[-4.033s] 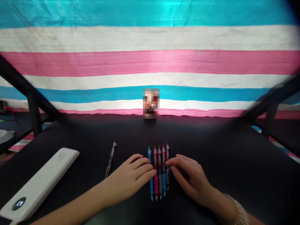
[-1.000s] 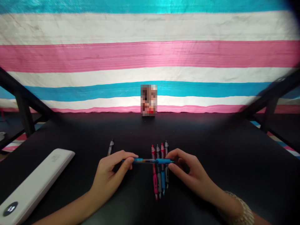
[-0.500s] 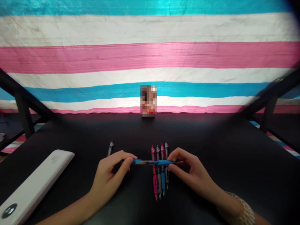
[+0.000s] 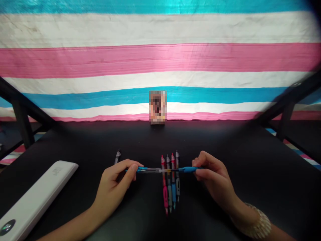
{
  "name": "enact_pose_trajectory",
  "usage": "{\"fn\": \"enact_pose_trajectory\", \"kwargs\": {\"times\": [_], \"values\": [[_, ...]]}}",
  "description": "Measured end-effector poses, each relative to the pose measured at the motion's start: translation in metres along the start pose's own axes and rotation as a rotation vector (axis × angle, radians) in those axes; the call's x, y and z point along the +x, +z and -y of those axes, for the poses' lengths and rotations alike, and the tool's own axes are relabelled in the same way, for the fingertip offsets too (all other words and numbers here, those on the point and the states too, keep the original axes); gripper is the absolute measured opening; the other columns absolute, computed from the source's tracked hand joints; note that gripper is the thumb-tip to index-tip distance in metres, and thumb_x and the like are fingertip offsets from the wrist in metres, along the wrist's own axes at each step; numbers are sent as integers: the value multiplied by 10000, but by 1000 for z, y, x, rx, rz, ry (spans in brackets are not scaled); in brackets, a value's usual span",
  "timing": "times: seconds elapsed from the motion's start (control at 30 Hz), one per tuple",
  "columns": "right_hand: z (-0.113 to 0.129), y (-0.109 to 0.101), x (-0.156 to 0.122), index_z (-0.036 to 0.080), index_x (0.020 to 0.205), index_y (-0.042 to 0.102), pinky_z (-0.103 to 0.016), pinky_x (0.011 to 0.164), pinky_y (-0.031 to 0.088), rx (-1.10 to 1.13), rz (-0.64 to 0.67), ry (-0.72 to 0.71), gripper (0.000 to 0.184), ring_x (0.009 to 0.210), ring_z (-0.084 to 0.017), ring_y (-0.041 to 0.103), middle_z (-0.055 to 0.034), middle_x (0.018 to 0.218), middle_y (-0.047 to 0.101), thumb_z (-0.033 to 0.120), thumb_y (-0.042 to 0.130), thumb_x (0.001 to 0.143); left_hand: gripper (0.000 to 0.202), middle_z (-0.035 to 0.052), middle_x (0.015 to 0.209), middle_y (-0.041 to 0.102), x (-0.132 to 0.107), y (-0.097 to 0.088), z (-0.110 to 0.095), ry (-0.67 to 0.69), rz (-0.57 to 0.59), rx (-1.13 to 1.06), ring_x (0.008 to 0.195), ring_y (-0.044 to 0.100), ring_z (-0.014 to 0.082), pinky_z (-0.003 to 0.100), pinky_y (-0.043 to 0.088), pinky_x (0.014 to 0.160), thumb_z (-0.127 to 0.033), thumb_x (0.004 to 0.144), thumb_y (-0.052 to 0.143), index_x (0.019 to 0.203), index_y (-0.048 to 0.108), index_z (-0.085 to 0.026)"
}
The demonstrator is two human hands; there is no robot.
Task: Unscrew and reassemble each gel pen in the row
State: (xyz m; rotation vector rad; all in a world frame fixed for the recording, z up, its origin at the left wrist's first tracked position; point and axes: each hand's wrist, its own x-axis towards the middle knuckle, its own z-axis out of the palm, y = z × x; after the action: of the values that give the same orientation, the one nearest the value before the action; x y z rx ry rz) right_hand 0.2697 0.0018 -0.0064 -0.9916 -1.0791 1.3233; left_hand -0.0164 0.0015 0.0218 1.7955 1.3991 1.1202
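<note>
A blue pen is held level over the table, its two parts drawn apart along their length. My left hand (image 4: 116, 184) is closed on the clear pen barrel (image 4: 151, 170), which has a blue clip end. Between finger and thumb, my right hand (image 4: 215, 174) pinches the blue grip section (image 4: 187, 169). From this grip section a thin refill (image 4: 171, 170) runs into the barrel's open end. Below the pen lie several pens in a row, among them a pink pen (image 4: 165, 195) and a blue-gripped pen (image 4: 174, 192). Another pen (image 4: 117, 156) is partly hidden behind my left hand.
A white power bank (image 4: 42, 197) lies at the left of the black table (image 4: 215, 137). A small pixelated box-shaped object (image 4: 157, 107) stands at the far edge. Behind hangs a striped sheet (image 4: 160, 60), with black frame bars (image 4: 281, 100) at both sides.
My right hand has moved right and slightly up with the blue grip section, widening the gap from the barrel and exposing the refill. My left hand has shifted slightly left with the barrel.
</note>
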Motion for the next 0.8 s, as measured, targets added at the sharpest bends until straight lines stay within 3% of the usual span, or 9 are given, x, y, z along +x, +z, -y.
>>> {"fn": "enact_pose_trajectory", "kwargs": {"times": [0.27,0.8], "values": [[2,2,2,211,704,583,-249,477,320,8,-48,-70,82,513,-125,432,51,571,476,161,647,691,221,-34,576,596,1,-1,-2,-16,-1,-3,469,513,95,178,400,453,-282,924,589,831,773,-200],[-1,-1,1,216,724,596,-262,515,329,0,-46,-90,84,544,-129,438,48,581,503,157,653,710,250,-34,557,589,-1,-2,1,-36,-15,-1,452,501,97,181,379,433,-332,932,589,824,773,-201]]}}
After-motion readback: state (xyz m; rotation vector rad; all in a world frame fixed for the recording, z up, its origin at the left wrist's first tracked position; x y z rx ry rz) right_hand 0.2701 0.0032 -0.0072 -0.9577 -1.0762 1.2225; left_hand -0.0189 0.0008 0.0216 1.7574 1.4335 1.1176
